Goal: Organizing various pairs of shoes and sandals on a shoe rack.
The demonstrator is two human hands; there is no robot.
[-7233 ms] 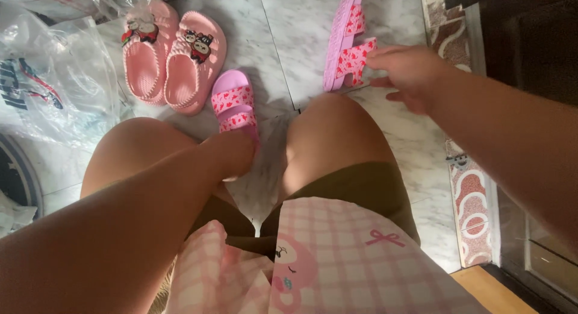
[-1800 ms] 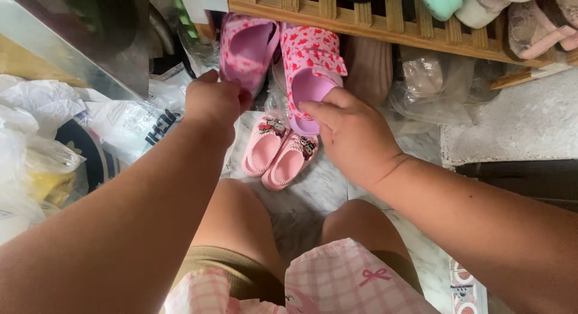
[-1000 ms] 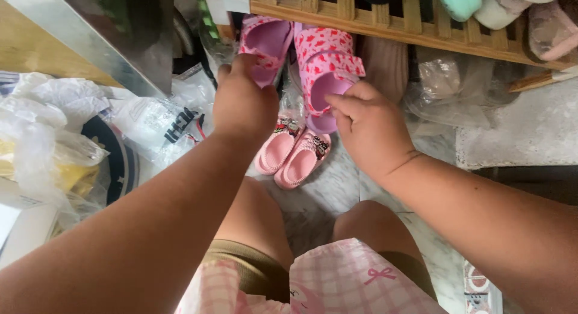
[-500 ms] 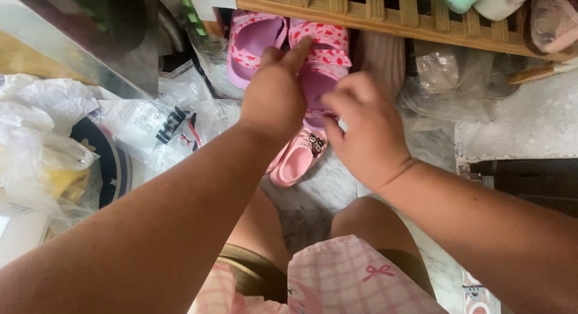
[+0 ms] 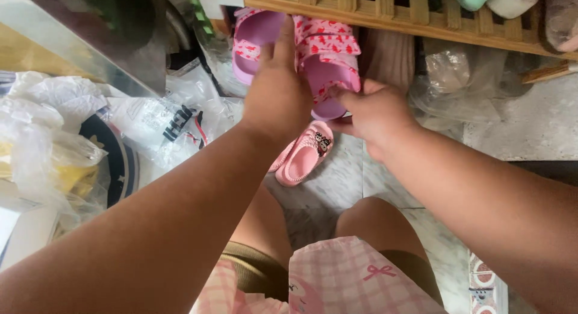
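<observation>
Seen from above, over bare knees and a pink checked garment [image 5: 355, 278]: white marble floor [image 5: 337, 181] running up to a slatted wooden shoe rack [image 5: 421, 19] along the far edge, more footwear resting on its slats at the far right corner. Heaped along the floor's left edge, crumpled clear and white plastic bags [image 5: 54, 127]; one clear flat bag [image 5: 162, 124] with dark block lettering and a red-and-blue stripe lying just left of the arms, a round dark mat [image 5: 123, 166] partly under it. Under the rack at the right, another crinkled clear bag [image 5: 448, 79].

Propped against the rack's front edge, two lilac sandals with pink, red-patterned straps. Left hand [image 5: 277, 94] laid over the gap between them, fingers stretched out, grip spread, touching the left sandal [image 5: 256, 34]. Right hand [image 5: 376, 112] pinching the heel end of the right sandal [image 5: 328, 64], grip pressed on it between thumb and fingers.

On the floor just beneath the hands, a small pink clog [image 5: 307, 152] with a cartoon charm, its partner mostly hidden behind the left wrist.
</observation>
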